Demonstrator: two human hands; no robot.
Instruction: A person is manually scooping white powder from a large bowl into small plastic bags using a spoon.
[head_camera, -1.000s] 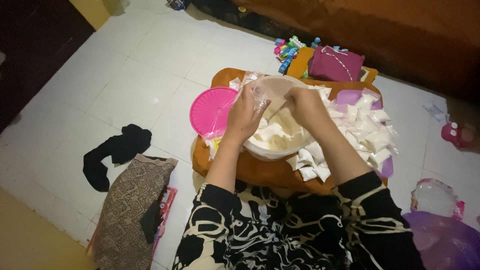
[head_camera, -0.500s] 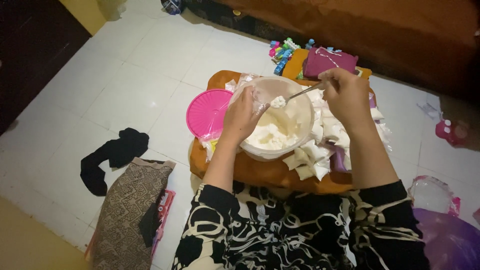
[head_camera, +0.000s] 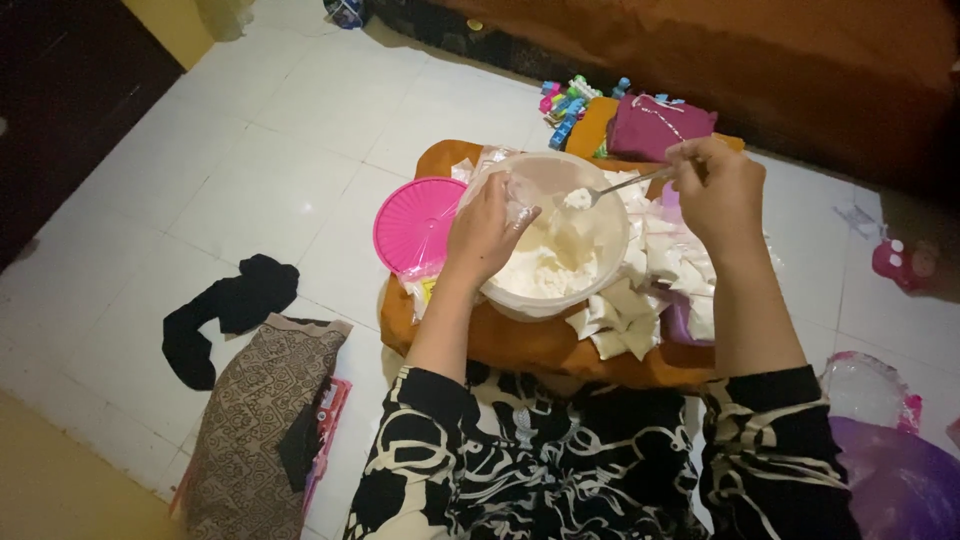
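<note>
while a small clear bag (head_camera: 515, 190) is pinched open by the left hand (head_camera: 485, 235), a loaded spoon (head_camera: 600, 190) is gripped in closed right hand (head_camera: 720, 190) fingers; many filled packets (head_camera: 640, 300) are piled, bowl (head_camera: 600, 270) still half full.

- Dim indoor light; the white floor (head_camera: 250, 190) is brightest at upper left.
- Top right and left edge sink into dark shadow.
- Soft focus throughout, with noisy grain.
- The bowl (head_camera: 600, 250) shows mild glare.
</note>
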